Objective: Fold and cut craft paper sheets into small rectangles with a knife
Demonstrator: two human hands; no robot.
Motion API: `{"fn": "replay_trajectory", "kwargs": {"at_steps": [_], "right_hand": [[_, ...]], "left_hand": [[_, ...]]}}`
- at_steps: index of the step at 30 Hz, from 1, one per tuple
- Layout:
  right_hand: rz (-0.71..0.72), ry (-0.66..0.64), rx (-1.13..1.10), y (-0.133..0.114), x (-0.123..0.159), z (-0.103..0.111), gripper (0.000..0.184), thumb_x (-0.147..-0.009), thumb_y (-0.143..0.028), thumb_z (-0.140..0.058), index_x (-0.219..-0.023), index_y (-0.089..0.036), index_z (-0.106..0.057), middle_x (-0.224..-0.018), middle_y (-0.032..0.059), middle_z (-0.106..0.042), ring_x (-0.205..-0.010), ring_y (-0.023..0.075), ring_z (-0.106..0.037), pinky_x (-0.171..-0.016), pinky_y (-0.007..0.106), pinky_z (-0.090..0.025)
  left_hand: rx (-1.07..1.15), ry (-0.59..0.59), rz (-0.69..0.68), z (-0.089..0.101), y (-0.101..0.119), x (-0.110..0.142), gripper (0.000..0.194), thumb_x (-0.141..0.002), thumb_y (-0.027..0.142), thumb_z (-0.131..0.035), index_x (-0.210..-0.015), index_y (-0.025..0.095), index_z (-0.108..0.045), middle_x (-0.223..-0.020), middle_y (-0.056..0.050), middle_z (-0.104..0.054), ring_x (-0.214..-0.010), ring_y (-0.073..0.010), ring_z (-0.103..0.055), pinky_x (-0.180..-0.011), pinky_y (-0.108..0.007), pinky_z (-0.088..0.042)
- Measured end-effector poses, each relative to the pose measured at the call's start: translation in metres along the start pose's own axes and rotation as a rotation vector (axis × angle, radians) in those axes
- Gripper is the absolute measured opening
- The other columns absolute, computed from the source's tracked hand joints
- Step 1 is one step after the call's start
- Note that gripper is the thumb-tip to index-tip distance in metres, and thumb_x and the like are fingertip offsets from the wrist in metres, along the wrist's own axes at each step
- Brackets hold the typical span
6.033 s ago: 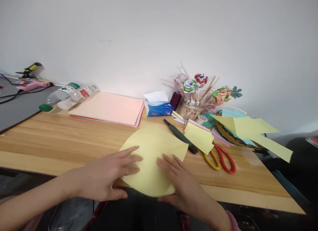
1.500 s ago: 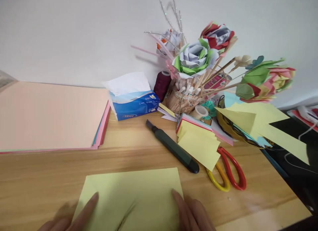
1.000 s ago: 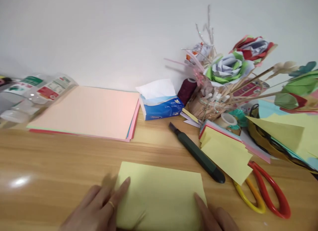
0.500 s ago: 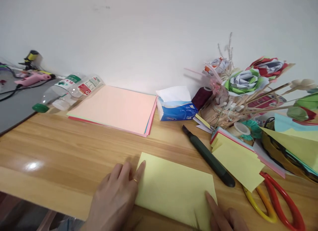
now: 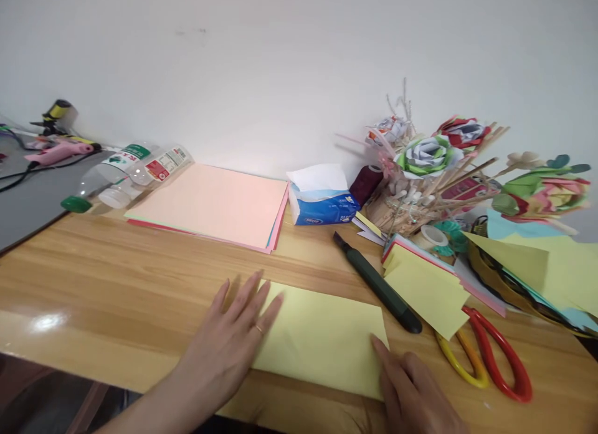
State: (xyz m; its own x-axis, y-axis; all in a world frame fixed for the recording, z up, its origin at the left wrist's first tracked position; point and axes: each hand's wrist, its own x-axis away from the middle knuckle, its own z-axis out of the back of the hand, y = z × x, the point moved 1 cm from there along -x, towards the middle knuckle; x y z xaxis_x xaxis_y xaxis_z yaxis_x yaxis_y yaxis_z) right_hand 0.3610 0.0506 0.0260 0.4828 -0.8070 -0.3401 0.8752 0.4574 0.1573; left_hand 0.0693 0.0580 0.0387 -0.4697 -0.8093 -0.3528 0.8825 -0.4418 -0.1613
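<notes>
A yellow sheet of paper (image 5: 322,337), folded into a rectangle, lies flat on the wooden table in front of me. My left hand (image 5: 228,334) is spread over its left end, fingers stretched out and a ring on one of them. At the right edge, my right hand (image 5: 411,384) presses with its index finger extended, the other fingers curled in. Just beyond the paper on the right lies a dark green craft knife (image 5: 378,284). Beside the knife are several small yellow paper pieces (image 5: 425,287), partly covering scissors (image 5: 502,353) with red and yellow handles.
A stack of coloured paper (image 5: 210,203) lies at the back left, with plastic bottles (image 5: 112,172) beside it. A blue tissue pack (image 5: 322,203) stands by the wall. Paper flowers (image 5: 427,157) in a stick holder and a basket of paper scraps (image 5: 490,266) are at the right.
The yellow sheet was bent over in a curve six seconds ago and is now flat and folded. My left hand has spread out over its left end. The view has shifted several times.
</notes>
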Motion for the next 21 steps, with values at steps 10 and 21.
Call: {"fn": "replay_trajectory", "kwargs": {"at_steps": [10,21], "right_hand": [[-0.094,-0.029,0.115,-0.003,-0.012,0.015,0.035,-0.092,-0.015,-0.031,-0.114,-0.018,-0.058,-0.070,0.0015,-0.051,-0.060,0.0132,-0.057,-0.049,0.022,-0.043],[0.049,0.381,-0.208,-0.143,-0.043,0.011,0.061,-0.089,-0.057,-0.032,-0.115,-0.007,-0.057,-0.124,0.0108,-0.060,-0.128,0.0221,-0.040,-0.101,0.031,-0.037]], "left_hand": [[0.099,0.041,-0.278,-0.007,-0.011,-0.003,0.044,-0.088,0.002,-0.032,-0.127,0.009,-0.049,-0.134,-0.012,-0.052,-0.126,-0.0213,-0.045,-0.100,-0.033,-0.041],[0.136,0.093,-0.279,-0.020,-0.014,0.003,0.045,-0.097,0.021,-0.028,-0.141,0.009,-0.029,-0.136,-0.015,-0.048,-0.129,-0.0213,-0.041,-0.097,-0.033,-0.046]]}}
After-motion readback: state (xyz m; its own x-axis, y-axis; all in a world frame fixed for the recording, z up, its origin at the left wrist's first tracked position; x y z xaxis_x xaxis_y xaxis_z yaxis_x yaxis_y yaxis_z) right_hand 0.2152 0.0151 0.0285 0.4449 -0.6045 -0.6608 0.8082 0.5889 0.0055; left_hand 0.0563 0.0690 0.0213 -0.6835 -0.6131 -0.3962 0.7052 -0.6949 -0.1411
